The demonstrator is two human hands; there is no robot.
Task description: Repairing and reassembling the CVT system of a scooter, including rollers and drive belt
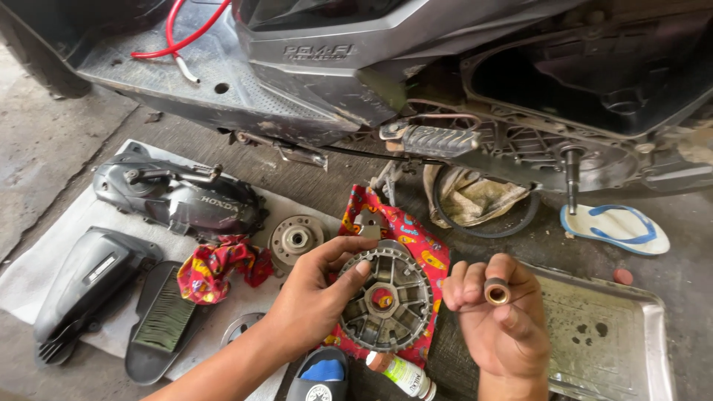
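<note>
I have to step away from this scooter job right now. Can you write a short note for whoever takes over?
Left hand: gripping the rim of the round toothed metal disc, which rests on the red patterned cloth.
Right hand: pinching one small roller, held up off the disc.
Done: black side cover is off and lies on the white sheet; belt lies under the scooter.
Left: I cannot tell whether other rollers sit in the disc.

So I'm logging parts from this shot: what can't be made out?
- Head view: the round disc is half hidden by the left hand and forearm.
- The bottle and metal tray are cut off by the frame's bottom edge.
- The roller in the right hand: its bore is too small to read.
</note>
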